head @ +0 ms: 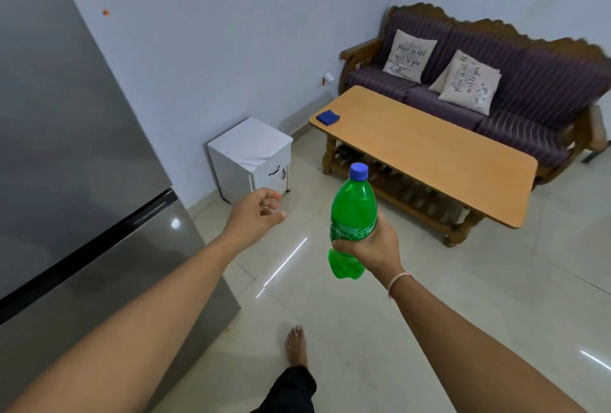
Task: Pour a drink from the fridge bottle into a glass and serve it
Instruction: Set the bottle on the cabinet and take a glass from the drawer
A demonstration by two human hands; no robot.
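A green plastic bottle with a blue cap is held upright in front of me, above the floor. My right hand is wrapped around its lower half, over the label. My left hand is stretched out to the left of the bottle, empty, with the fingers loosely apart. The grey fridge stands at the left with its doors shut. No glass is in view.
A low wooden table stands ahead to the right, with a folded blue cloth at its far left end. Behind it is a purple sofa with two cushions. A small white cabinet sits by the wall. My bare foot is on the tiled floor.
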